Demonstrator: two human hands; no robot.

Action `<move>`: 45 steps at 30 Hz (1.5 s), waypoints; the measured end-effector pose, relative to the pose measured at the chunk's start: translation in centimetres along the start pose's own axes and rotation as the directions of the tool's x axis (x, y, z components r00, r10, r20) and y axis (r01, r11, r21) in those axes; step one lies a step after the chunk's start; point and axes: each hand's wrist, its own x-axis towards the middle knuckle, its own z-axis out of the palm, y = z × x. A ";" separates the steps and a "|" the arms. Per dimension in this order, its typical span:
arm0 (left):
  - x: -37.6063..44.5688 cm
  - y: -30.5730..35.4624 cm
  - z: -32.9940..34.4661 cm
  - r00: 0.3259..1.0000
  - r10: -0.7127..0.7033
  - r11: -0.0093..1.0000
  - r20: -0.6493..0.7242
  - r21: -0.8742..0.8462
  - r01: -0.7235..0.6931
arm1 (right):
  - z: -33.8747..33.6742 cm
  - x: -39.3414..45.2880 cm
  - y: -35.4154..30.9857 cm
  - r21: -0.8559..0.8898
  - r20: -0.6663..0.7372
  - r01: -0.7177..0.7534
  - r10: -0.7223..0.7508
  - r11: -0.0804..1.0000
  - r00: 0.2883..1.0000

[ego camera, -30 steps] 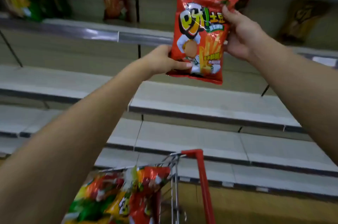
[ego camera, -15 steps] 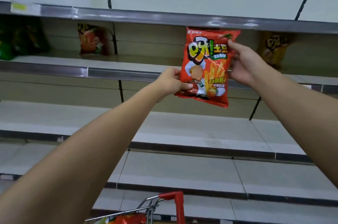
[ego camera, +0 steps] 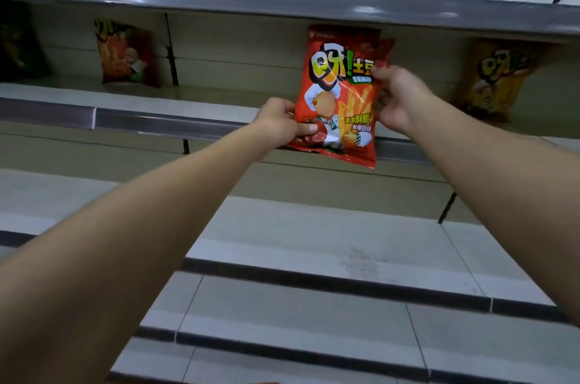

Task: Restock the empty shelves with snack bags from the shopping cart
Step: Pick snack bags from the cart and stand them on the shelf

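A red snack bag (ego camera: 340,91) with yellow fries and a cartoon chef on its front hangs upright at the front edge of an upper shelf (ego camera: 141,124). My left hand (ego camera: 281,121) pinches the bag's lower left corner, thumb on its front. My right hand (ego camera: 398,94) grips its right edge near the top. The bag's bottom hangs just below the shelf's metal lip. The shopping cart is out of view.
On the same shelf stand another red snack bag (ego camera: 127,54) at the left, a dark bag (ego camera: 15,41) at the far left and a yellow snack bag (ego camera: 497,79) at the right. A shelf above (ego camera: 282,3) overhangs. Lower shelves (ego camera: 314,245) step out beneath my arms.
Both hands have carried the red bag forward to the upper shelf's edge. My view has tilted up and closer, so the cart has dropped out of sight.
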 end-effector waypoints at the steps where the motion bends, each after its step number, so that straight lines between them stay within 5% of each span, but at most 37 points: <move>1: 0.9 0.0 0.3 1.000 0.006 1.000 -0.007 -0.003 -0.006 | -0.2 1.0 0.1 0.009 -0.011 -0.004 0.004 1.000 1.000; 5: 4.7 0.3 1.5 0.999 0.028 0.999 -0.031 -0.014 -0.028 | -0.7 4.6 -0.9 0.023 -0.067 0.006 -0.004 1.000 0.998; 11: 10.5 -0.3 3.8 0.984 -0.022 0.993 -0.178 0.113 0.043 | -1.2 8.5 -1.6 -0.021 0.081 0.088 -0.086 0.996 0.993; 18: 13.5 -0.8 4.3 0.983 -0.010 0.979 -0.186 0.198 0.048 | -2.1 13.0 -0.3 -0.106 0.114 0.231 -0.219 0.967 0.969; 29: 13.7 -1.4 3.7 0.993 -0.046 0.961 -0.106 0.266 0.073 | -2.3 13.9 0.3 -0.213 0.107 0.257 -0.239 0.943 0.965; 34: 12.9 -0.9 3.9 0.973 -0.107 0.881 -0.206 0.433 0.189 | -1.8 12.8 -0.3 -0.270 0.070 0.205 -0.193 0.941 0.979; 37: 11.7 0.3 4.2 0.954 -0.064 0.797 -0.291 0.561 0.225 | -1.6 11.3 -0.7 -0.207 0.062 0.138 -0.128 0.968 0.990; 45: 3.5 -0.1 0.1 0.911 0.025 0.914 -0.411 0.378 0.146 | -0.2 5.2 0.5 0.204 -0.109 0.225 -0.206 0.953 0.972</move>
